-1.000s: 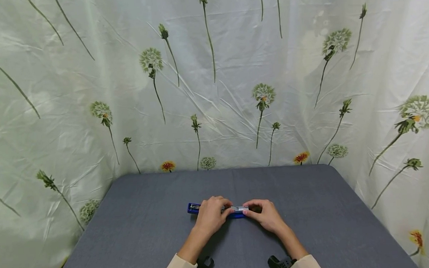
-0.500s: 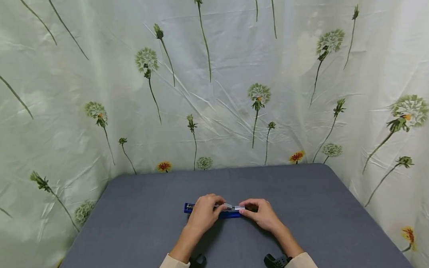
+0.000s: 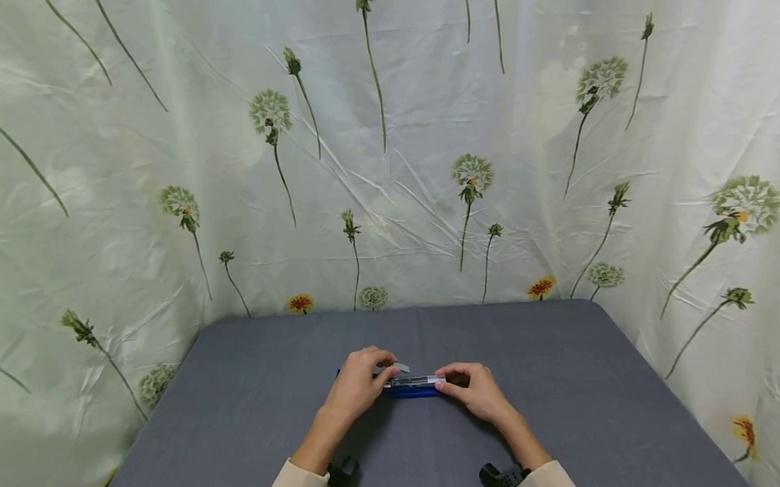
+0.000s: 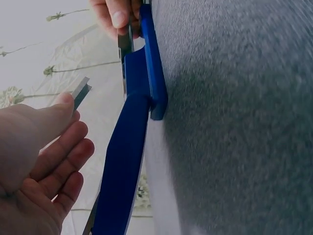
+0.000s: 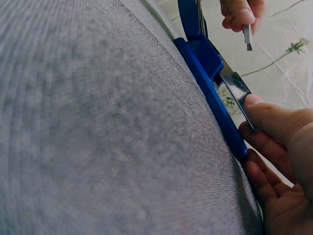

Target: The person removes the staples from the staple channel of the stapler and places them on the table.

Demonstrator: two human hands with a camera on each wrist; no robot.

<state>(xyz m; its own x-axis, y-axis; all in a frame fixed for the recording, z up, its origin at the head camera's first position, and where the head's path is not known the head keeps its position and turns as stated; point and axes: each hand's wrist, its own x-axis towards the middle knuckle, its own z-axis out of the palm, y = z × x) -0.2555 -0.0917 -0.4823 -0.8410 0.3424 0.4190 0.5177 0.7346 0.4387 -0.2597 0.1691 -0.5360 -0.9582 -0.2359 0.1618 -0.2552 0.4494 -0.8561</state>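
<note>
A blue stapler [image 3: 412, 392] lies on the table with its top cover swung back to the left, baring the metal magazine [image 5: 237, 90]. My left hand [image 3: 355, 379] pinches a short grey strip of staples [image 4: 81, 93] between thumb and forefinger. The strip is in the air, apart from the stapler, and its other end is hidden by the fingers. At the stapler's right end, my right hand [image 3: 478, 388] grips the magazine tip between thumb and forefinger. Its lower fingers touch the end of the blue base [image 5: 227, 125]. In the head view, my left hand covers most of the opened cover.
The stapler rests on a dark grey cloth-covered table [image 3: 531, 339]. Behind and beside it hangs a pale curtain [image 3: 414, 199] printed with dandelions. A black wrist strap [image 3: 501, 478] shows at my right sleeve.
My left hand has moved left and slightly up, lifting the strip of staples off the magazine. My right hand keeps its grip on the stapler's right end.
</note>
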